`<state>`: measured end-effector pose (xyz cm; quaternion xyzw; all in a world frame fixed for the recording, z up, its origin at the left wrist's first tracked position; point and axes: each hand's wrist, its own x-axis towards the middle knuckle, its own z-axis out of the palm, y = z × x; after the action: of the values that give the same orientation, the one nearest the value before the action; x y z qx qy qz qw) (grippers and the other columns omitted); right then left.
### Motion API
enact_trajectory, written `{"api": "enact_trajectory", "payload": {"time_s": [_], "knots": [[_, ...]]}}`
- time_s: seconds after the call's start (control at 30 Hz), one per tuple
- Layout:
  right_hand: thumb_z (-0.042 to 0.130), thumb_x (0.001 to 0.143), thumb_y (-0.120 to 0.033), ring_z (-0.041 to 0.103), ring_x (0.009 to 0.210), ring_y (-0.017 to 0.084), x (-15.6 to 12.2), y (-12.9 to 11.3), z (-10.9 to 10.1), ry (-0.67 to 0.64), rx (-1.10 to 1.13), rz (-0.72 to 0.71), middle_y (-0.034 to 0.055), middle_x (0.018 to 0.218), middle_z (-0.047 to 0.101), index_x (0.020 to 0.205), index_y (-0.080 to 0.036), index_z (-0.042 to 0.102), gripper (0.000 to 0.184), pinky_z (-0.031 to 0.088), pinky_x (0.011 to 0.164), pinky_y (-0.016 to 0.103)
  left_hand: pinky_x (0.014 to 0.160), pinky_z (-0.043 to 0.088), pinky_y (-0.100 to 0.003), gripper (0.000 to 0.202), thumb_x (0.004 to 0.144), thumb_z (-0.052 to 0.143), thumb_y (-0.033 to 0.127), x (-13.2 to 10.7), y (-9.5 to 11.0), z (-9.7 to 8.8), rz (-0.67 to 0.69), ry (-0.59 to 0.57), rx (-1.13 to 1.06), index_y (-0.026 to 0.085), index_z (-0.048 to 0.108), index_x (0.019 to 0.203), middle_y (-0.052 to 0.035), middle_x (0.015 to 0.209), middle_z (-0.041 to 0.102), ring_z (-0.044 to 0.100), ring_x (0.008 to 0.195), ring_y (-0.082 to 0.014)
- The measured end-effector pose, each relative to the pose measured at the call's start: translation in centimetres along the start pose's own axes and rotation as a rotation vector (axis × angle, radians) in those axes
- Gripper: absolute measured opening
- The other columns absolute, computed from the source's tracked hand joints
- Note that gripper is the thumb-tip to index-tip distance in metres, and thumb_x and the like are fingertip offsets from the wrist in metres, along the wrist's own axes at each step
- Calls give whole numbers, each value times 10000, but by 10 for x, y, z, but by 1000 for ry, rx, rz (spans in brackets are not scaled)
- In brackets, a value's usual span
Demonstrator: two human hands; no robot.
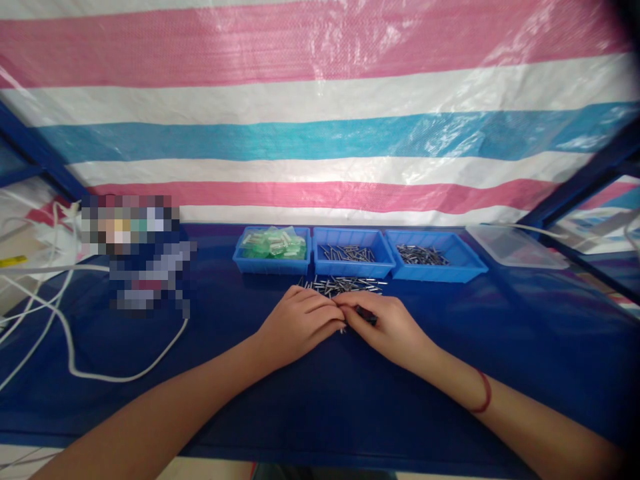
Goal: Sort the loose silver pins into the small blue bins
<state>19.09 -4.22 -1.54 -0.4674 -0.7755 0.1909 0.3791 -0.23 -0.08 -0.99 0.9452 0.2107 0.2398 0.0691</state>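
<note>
My left hand (306,323) and my right hand (387,328) meet fingertip to fingertip low over the blue tabletop. Both are closed, with fingers pressed together. Whatever the fingertips hold is too small and covered to name. Silvery ends of thin metal pins (343,329) peek out below the left fingertips. A dark object (367,315) shows in the curl of my right hand; its kind is unclear. Just beyond my fingers lies a loose pile of thin metal pins (345,285), partly hidden by the hands.
Behind the pile stand three blue bins: the left bin (273,269) with green and clear plastic packets, the middle bin (354,269) and the right bin (465,267) with metal pins. A clear lid (517,248) lies right. White cables (73,360) and a blurred-out patch are left.
</note>
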Motion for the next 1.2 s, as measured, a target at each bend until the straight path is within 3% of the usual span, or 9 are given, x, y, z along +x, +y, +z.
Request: {"api": "enact_trajectory", "payload": {"time_s": [0.23, 0.4, 0.53, 0.67, 0.9, 1.2], "knots": [[592, 849, -207, 652, 696, 143, -2, -4, -1, 162, 65, 39, 17, 838, 716, 920, -209, 675, 109, 508, 625, 249, 778, 317, -305, 181, 893, 586, 374, 2, 1, 0, -230, -10, -109, 199, 622, 926, 8, 912, 710, 615, 873, -159], [617, 835, -222, 657, 711, 148, -4, -6, 0, 236, 102, 19, 36, 908, 711, 964, -206, 653, 135, 511, 621, 253, 731, 306, -298, 174, 931, 535, 333, 2, 1, 2, -203, -20, -147, 196, 640, 946, 1, 914, 716, 613, 837, -149], [627, 837, -248, 611, 666, 140, -1, -7, -2, 196, 137, 5, 37, 855, 671, 933, -207, 636, 105, 494, 594, 265, 734, 308, -294, 193, 945, 509, 323, 2, 3, 1, -186, -4, -164, 183, 636, 906, -7, 884, 709, 611, 817, -142], [592, 864, -237, 619, 777, 167, 0, -7, -3, 134, 160, -31, 50, 844, 633, 820, -201, 630, 69, 506, 666, 290, 753, 312, -293, 199, 937, 521, 341, 2, 4, 1, -183, -6, -169, 183, 628, 878, -2, 854, 700, 611, 822, -144], [581, 865, -203, 624, 824, 175, 0, -7, -5, 148, 163, -60, 53, 872, 637, 872, -210, 644, 64, 509, 697, 304, 773, 333, -295, 160, 935, 527, 321, 2, 2, 1, -207, 17, -188, 194, 622, 916, -2, 911, 704, 621, 863, -149], [551, 862, -167, 545, 648, 126, 2, -6, -8, 128, 67, -86, 31, 803, 621, 861, -201, 636, 92, 438, 555, 256, 800, 372, -299, 123, 938, 507, 287, 2, 3, -6, -276, 138, -179, 211, 602, 919, 12, 887, 688, 610, 842, -150]]}}
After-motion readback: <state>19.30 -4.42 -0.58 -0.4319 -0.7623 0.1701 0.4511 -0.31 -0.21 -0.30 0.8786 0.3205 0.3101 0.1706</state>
